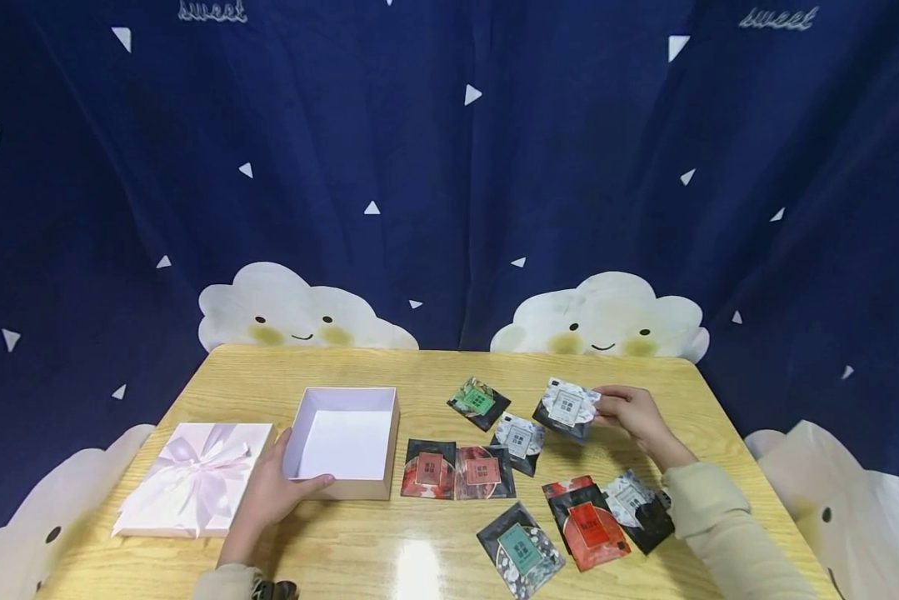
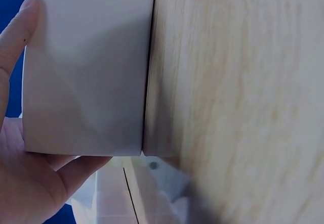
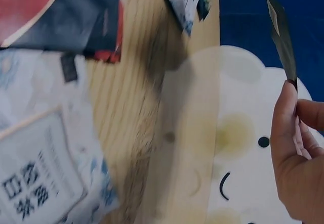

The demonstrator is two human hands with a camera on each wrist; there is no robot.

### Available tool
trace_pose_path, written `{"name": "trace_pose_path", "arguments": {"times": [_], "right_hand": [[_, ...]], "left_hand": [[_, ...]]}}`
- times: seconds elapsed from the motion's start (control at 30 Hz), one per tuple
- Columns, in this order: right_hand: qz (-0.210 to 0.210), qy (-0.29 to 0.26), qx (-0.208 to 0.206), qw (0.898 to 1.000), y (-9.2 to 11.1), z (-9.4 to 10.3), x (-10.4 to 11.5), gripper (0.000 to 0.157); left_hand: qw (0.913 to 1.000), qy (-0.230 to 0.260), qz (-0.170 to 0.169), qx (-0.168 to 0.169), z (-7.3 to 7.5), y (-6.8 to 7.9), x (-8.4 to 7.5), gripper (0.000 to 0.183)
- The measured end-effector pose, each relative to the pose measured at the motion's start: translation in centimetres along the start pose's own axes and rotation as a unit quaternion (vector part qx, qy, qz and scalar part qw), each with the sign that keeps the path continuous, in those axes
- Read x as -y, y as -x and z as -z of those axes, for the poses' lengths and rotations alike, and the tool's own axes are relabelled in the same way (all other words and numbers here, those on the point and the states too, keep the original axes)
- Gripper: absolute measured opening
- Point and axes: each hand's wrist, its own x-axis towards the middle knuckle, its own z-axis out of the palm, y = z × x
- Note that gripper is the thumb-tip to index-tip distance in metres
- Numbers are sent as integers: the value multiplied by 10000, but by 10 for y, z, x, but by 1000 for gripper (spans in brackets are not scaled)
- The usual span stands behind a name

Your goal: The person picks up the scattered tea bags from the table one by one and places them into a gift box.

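Note:
My right hand [image 1: 632, 417] pinches a flat black-and-white sachet [image 1: 566, 408] by its right edge, above the table. In the right wrist view this sachet [image 3: 281, 37] appears edge-on between thumb and fingers. My left hand [image 1: 272, 483] lies around the near left corner of a lidless white box [image 1: 395, 450]. Its fingers touch the left side and its thumb stretches along the front edge. The box's front wall [image 2: 91, 72] fills much of the left wrist view. Nothing is seen inside the box.
A pale pink lid with a ribbon bow [image 1: 197, 467] lies left of the box. Several sachets lie to its right: green [image 1: 479, 402], white [image 1: 519, 442], two dark red ones [image 1: 429, 469], teal [image 1: 521, 550], stacked red [image 1: 588, 525] and another white one [image 1: 632, 504]. A blue curtain [image 1: 449, 167] hangs behind.

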Motion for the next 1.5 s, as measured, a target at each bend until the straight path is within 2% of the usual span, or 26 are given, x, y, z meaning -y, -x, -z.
{"name": "trace_pose_path", "arguments": {"times": [0.17, 0.3, 0.43, 0.67, 1.07, 1.5], "right_hand": [[-19, 22, 160, 9999, 34, -31, 61, 46], [-121, -95, 188, 9997, 43, -48, 83, 40], [-194, -167, 207, 9995, 43, -62, 88, 37], [-87, -345, 370, 9987, 42, -87, 95, 36], [-50, -1035, 573, 9930, 36, -135, 111, 34], [-80, -1360, 864, 9869, 30, -186, 115, 33]], "left_hand": [[10000, -8, -19, -39, -1, 0, 0, 110], [10000, -45, -47, -56, -1, 0, 1, 110], [10000, -78, -12, -33, -1, 1, 1, 110], [9999, -110, 3, -39, 1, 0, 0, 111], [10000, -45, 55, -56, 1, 1, 1, 111], [10000, -22, 29, -81, 0, 1, 2, 111]]}}
